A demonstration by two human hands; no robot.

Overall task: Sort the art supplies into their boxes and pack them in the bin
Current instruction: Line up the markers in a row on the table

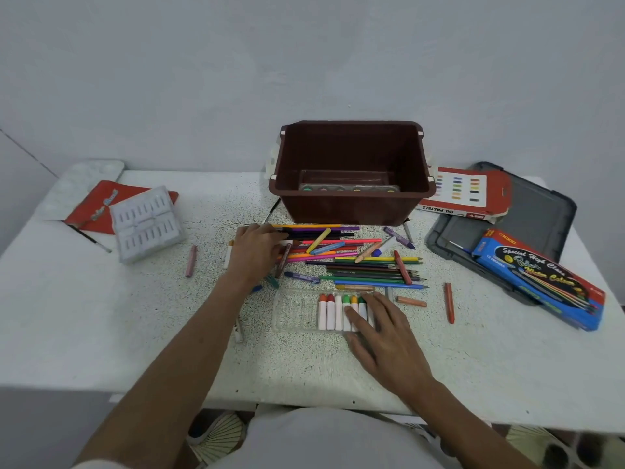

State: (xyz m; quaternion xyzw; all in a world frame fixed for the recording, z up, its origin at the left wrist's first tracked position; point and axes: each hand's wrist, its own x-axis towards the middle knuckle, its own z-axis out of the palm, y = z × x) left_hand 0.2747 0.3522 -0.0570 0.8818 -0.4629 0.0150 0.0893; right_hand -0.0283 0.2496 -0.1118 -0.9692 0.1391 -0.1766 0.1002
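Note:
A brown bin (351, 204) stands at the back centre with a paint palette (348, 188) lying inside. In front of it lies a pile of coloured pencils and pens (358, 262) mixed with loose crayons. My left hand (253, 252) rests on the pile's left end, fingers on the pencils; a grip cannot be made out. A clear plastic tray (294, 311) near me holds several white-bodied markers (329, 313). My right hand (378, 330) lies flat on the tray's right side, fingers spread over the markers.
Right: a grey lid (541, 211), a red oil pastels box (473, 194), a blue pencil box (541, 282). Left: a white pastel tray (147, 225) on a red box (98, 208), a brush (91, 239), a white palette (91, 170). Loose crayons (449, 302) lie about.

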